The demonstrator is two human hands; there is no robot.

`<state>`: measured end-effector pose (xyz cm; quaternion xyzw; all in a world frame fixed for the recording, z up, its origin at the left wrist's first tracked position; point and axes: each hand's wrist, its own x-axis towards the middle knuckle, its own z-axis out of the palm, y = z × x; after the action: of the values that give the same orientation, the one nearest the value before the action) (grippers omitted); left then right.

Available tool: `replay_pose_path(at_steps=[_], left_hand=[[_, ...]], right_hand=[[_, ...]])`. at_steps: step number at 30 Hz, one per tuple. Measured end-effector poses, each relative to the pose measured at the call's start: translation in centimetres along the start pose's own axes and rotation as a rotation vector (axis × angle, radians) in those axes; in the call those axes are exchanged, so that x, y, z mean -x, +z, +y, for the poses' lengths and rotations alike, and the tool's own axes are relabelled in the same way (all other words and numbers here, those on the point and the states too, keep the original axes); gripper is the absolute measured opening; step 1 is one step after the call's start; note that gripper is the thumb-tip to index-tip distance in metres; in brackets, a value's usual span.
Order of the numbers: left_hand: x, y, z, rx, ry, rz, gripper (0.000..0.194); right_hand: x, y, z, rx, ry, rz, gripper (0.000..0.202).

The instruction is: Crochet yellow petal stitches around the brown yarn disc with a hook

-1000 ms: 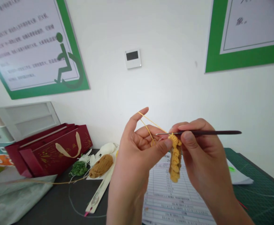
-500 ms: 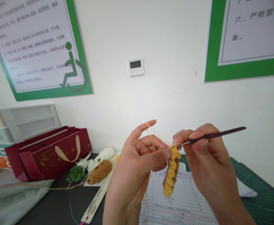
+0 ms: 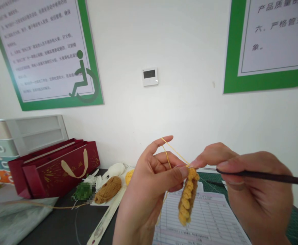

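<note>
Between thumb and fingers, my left hand (image 3: 154, 180) pinches the top of a yellow and brown crocheted strip (image 3: 187, 200), which hangs down over the papers. Its raised index finger carries a yellow yarn strand (image 3: 176, 150) that runs down to the strip's top edge. My right hand (image 3: 256, 190) grips a crochet hook (image 3: 268, 176) by its dark handle. The thin metal shaft points left, and its tip is at the top of the strip, where stitches hide it. My right index fingertip rests near that same edge.
Printed forms (image 3: 197, 217) lie on a green cutting mat (image 3: 297, 221). To the left are a brown yarn ball (image 3: 108, 190), green yarn (image 3: 81, 192), white yarn (image 3: 116, 170), a ruler-like strip (image 3: 105, 223), a red gift bag (image 3: 54, 170) and a drawer unit (image 3: 36, 131).
My right hand has moved right and nearer the camera, turning the hook closer to level. My left hand still holds the strip, slightly lower and to the right in view.
</note>
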<state>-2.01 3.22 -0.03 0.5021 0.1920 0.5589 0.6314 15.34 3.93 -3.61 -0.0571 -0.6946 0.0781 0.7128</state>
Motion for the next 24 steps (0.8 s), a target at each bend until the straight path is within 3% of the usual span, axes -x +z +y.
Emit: replay_pose_path(at_steps=[7,14,24], left_hand=[[0.0,-0.1,0.0,-0.013,0.043,-0.005,0.077],[0.1,-0.1,-0.4,-0.019,0.055,-0.001,0.078],[0.1,0.1,-0.3,0.051,0.014,-0.027,0.075]], right_hand=[[0.0,0.1,-0.1,0.08,-0.097,-0.042,0.03],[0.7,0.5,-0.2,0.112,-0.004,0.045,0.023],[1.4,1.1,0.1,0.154,-0.025,0.137,0.024]])
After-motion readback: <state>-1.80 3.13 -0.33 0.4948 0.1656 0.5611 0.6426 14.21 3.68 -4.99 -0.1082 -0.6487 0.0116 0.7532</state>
